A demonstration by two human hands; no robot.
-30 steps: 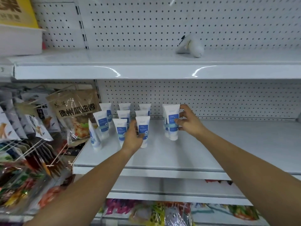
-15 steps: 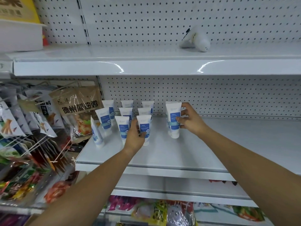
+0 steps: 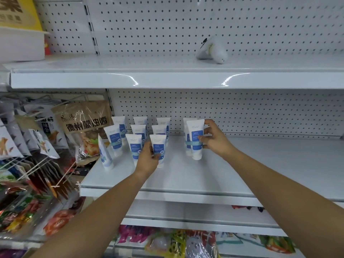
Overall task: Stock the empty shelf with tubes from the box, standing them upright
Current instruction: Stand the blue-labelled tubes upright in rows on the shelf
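1. Our left hand (image 3: 149, 159) curls round the lower part of a white-and-blue tube (image 3: 158, 146), which stands cap-down in the front row on the white shelf (image 3: 204, 177).
2. Our right hand (image 3: 214, 140) pinches a second tube (image 3: 195, 135) between thumb and fingers. It stands upright, just in front of another.
3. More tubes (image 3: 138, 131) stand in rows behind.
4. The leftmost tube (image 3: 104, 155) leans beside a hanging snack bag (image 3: 83, 125).

The light is bright, cool and even from above, leaving two white glare streaks on the lip of the upper shelf (image 3: 176, 81); the tubes (image 3: 158, 142) are sharp, the snack bags (image 3: 18, 216) blurred, and straight lines bend near the edges.
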